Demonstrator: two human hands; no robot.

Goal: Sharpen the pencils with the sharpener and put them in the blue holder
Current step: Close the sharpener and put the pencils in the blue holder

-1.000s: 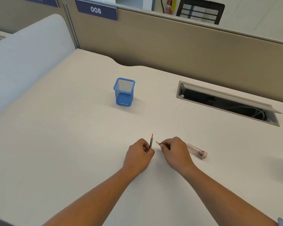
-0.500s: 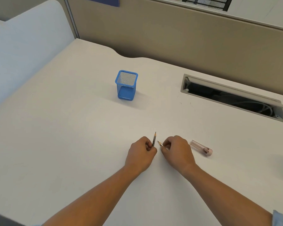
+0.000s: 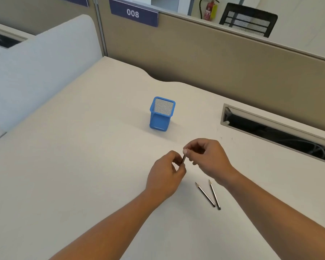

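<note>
Item 1. Two loose pencils point(image 3: 204, 194), nearest us, right of centre on the desk point(image 3: 83, 166). They lie just beside each other in a narrow V, points facing far. We judge they were laid within reach of the right forearm for quick pick-up.

Item 2. Left hand point(image 3: 165, 175): its fingers point(image 3: 174, 162) are curled and pinch the lower shaft of the held pencil point(image 3: 183, 160), probably to steady it.

Item 3. Right hand point(image 3: 208, 158), touching the left. Thumb and forefinger pinch the pencil's far end and the other fingers are folded in. We see no sharpener and cannot tell whether this hand hides one.

Item 4. Blue holder point(image 3: 161, 114), upright, farther off and apart from both hands. No pencil shows in it, so the task looks to be at an early stage.

Item 5. Cable hatch point(image 3: 270, 126), far right.

Item 6. Partition point(image 3: 214, 62), farthest.
</note>
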